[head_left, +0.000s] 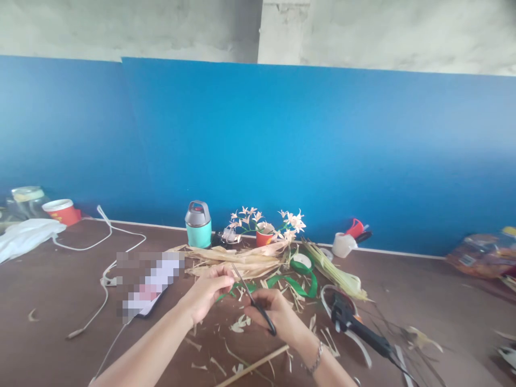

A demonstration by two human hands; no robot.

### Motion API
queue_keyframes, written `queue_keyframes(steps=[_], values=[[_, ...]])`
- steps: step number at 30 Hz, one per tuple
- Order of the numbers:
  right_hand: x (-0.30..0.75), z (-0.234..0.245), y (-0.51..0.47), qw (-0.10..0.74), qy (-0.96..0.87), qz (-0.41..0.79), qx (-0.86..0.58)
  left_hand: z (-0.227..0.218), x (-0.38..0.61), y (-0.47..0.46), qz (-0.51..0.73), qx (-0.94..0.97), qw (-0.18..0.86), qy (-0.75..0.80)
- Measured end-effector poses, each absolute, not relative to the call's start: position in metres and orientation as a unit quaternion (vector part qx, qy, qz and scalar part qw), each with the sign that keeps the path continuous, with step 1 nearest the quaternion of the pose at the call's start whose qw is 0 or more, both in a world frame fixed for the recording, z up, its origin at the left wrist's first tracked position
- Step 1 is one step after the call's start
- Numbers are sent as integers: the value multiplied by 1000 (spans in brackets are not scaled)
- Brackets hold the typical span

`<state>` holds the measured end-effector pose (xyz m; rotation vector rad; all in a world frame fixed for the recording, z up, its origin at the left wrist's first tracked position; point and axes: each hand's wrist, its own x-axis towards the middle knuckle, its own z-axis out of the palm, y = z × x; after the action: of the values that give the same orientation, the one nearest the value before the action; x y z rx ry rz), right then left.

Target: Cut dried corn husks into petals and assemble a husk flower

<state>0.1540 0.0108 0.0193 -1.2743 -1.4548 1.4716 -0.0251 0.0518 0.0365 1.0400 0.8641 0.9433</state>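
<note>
My right hand (274,314) is closed round the black handles of a pair of scissors (252,298), whose blades point up and to the left. My left hand (209,290) pinches something small right at the blades; it seems to be the end of the green ribbon (298,285), though I cannot make it out for sure. The ribbon curls away to the right towards its roll (302,262). Dried corn husks (234,260) lie just behind both hands, and husk scraps (239,324) are scattered below them.
A teal flask (198,224), a red cup of husk flowers (264,228) and a white cup (344,244) stand by the blue wall. A black glue gun (355,325) lies right of my hands, a phone (151,282) and white cable (107,269) left, a wooden stick (252,367) in front.
</note>
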Motion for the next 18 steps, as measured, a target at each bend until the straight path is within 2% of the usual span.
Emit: queue_keyframes(steps=[18], values=[[155,15,12,346,-586,557,-476,32,-27,55,432,460,675,383]])
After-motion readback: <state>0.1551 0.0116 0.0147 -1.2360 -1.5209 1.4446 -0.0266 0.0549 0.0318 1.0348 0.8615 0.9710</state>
